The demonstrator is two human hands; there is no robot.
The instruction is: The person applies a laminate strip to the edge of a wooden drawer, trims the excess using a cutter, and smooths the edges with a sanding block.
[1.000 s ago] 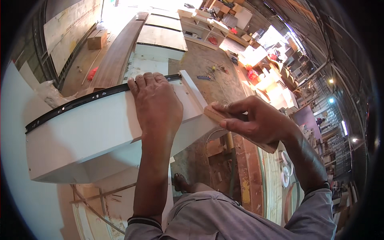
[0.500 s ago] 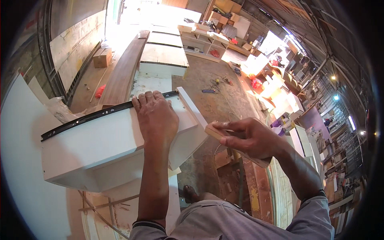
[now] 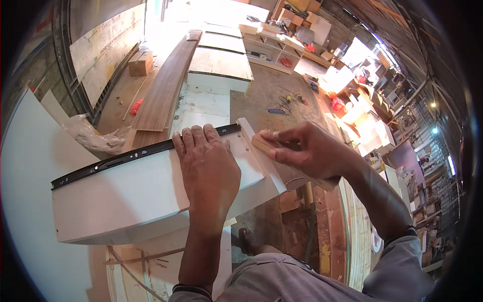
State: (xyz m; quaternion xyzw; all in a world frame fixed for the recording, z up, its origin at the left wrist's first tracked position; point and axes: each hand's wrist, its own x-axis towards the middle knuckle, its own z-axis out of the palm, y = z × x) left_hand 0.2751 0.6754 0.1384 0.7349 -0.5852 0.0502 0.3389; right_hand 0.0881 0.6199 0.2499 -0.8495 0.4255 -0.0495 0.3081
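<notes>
A white drawer [image 3: 126, 196] lies on its side in front of me, with a black metal slide rail [image 3: 115, 162] along its far upper edge. My left hand [image 3: 210, 171] grips that edge near the right end, fingers curled over the rail and palm on the white side. At the drawer's right end stands its white front panel [image 3: 274, 177]. A flat wooden block [image 3: 262, 145] is pinched between the thumb and fingers of my right hand [image 3: 314, 153]. The block's tip is at the edge of the front panel; its underside is hidden.
Beyond the drawer stand white cabinets [image 3: 221, 60] with wooden tops, beside long brown boards [image 3: 163, 85]. A cardboard box [image 3: 141, 64] sits near the left wall. Power tools and cables [image 3: 284, 105] lie on the floor. A large white panel [image 3: 40, 146] leans at the left.
My right hand has moved up along the front panel's edge with the block. The drawer has tilted slightly, its right end turning, while my left hand keeps its hold. The view has shifted a little.
</notes>
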